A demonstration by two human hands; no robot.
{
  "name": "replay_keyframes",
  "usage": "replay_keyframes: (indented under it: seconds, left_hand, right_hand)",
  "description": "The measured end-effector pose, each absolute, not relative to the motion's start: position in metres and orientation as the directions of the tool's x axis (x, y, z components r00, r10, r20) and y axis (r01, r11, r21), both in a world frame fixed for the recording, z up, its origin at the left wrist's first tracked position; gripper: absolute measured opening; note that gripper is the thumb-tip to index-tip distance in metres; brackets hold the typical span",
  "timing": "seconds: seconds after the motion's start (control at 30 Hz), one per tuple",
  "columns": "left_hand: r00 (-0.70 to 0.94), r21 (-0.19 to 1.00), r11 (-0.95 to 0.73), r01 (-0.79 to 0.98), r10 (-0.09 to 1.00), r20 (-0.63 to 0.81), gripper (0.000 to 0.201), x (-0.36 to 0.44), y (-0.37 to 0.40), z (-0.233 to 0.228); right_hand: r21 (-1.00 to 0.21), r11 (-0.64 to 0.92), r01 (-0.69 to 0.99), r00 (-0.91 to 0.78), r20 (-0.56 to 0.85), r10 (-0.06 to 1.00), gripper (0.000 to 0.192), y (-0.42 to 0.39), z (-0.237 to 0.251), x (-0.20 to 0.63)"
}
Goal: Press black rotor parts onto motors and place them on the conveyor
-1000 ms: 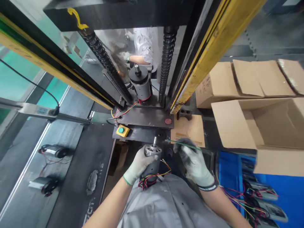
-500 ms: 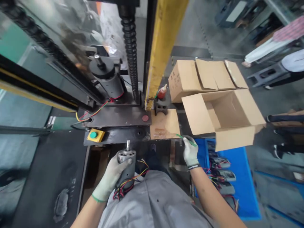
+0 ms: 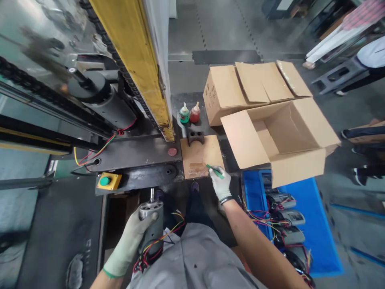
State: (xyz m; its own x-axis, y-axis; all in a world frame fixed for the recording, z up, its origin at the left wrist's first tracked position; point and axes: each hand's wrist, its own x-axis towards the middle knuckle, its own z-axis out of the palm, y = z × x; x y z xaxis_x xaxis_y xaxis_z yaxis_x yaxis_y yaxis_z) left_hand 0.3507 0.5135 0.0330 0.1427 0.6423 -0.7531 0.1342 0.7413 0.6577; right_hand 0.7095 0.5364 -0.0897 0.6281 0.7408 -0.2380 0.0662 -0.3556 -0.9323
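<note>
My gloved left hand (image 3: 135, 228) is wrapped round a grey cylindrical electric motor (image 3: 155, 224), held upright near my waist with its metal shaft pointing up. Red, yellow and black wires trail from the motor's lower end. In my gloved right hand (image 3: 221, 182) is a slim green stick (image 3: 215, 171), closed in the fingers. Its far end is over the brown board (image 3: 204, 150) on the bench, near a smear of clear, greasy-looking matter; whether it touches is not clear. A dark block with a curved notch (image 3: 196, 137) stands at the board's back edge.
A press with a yellow column (image 3: 135, 60) holds a larger motor (image 3: 111, 108) at left. Its green button box (image 3: 110, 181) sits at the bench front. Green (image 3: 184, 114) and red bottles (image 3: 195, 113) stand behind the board. Open cartons (image 3: 249, 140) and a blue crate (image 3: 319, 224) of motors are at right.
My right hand has moved left with the green stick, bringing it over the board. My left hand still grips the motor. The view has shifted, and the green bottle now shows.
</note>
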Motion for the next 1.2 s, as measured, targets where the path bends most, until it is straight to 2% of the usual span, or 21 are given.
replay_keyframes:
  seconds: [0.23,0.43,0.53,0.6,0.73,0.8,0.87,0.93,1.0,1.1,1.2]
  left_hand:
    - [0.126,0.654,0.745,0.130,0.642,-0.757,0.074,0.343,0.513,0.028]
    - [0.178,0.682,0.720,0.129,0.660,-0.730,0.064,0.329,0.511,0.016]
    - [0.162,0.700,0.702,0.132,0.681,-0.714,0.063,0.326,0.512,0.014]
    - [0.165,0.722,0.680,0.126,0.703,-0.691,0.059,0.326,0.515,0.018]
    - [0.183,0.780,0.615,0.115,0.758,-0.625,0.051,0.326,0.522,0.029]
    - [0.198,0.806,0.585,0.094,0.782,-0.591,0.049,0.324,0.527,0.033]
    - [0.206,0.830,0.552,0.081,0.805,-0.556,0.050,0.320,0.530,0.037]
    - [0.195,0.848,0.523,0.083,0.826,-0.528,0.051,0.314,0.532,0.040]
    - [0.184,0.858,0.507,0.084,0.838,-0.514,0.052,0.305,0.533,0.041]
    - [0.205,0.860,0.508,0.050,0.838,-0.506,0.051,0.285,0.535,0.041]
    - [0.204,0.853,0.521,0.015,0.834,-0.513,0.050,0.259,0.540,0.038]
  right_hand:
    - [-0.912,-0.378,0.161,0.603,-0.212,0.769,0.037,0.557,-0.111,0.691]
    - [-0.859,-0.415,0.299,0.564,-0.192,0.803,0.033,0.540,-0.098,0.697]
    - [-0.841,-0.422,0.338,0.557,-0.182,0.810,0.034,0.525,-0.074,0.699]
    - [-0.843,-0.390,0.370,0.569,-0.126,0.812,0.034,0.520,-0.049,0.691]
    - [-0.926,-0.198,0.323,0.540,0.009,0.842,0.024,0.522,0.016,0.635]
    - [-0.961,-0.101,0.257,0.450,0.026,0.893,0.017,0.527,0.043,0.591]
    - [-0.974,-0.022,0.225,0.286,0.044,0.957,0.010,0.534,0.059,0.547]
    - [-0.971,0.047,0.236,0.108,0.074,0.991,0.006,0.540,0.063,0.511]
    - [-0.958,0.083,0.275,0.017,0.091,0.996,0.006,0.545,0.060,0.493]
    - [-0.923,0.044,0.381,0.050,0.069,0.996,0.007,0.541,0.051,0.501]
    - [-0.885,-0.113,0.452,0.218,-0.014,0.976,0.018,0.530,0.040,0.543]
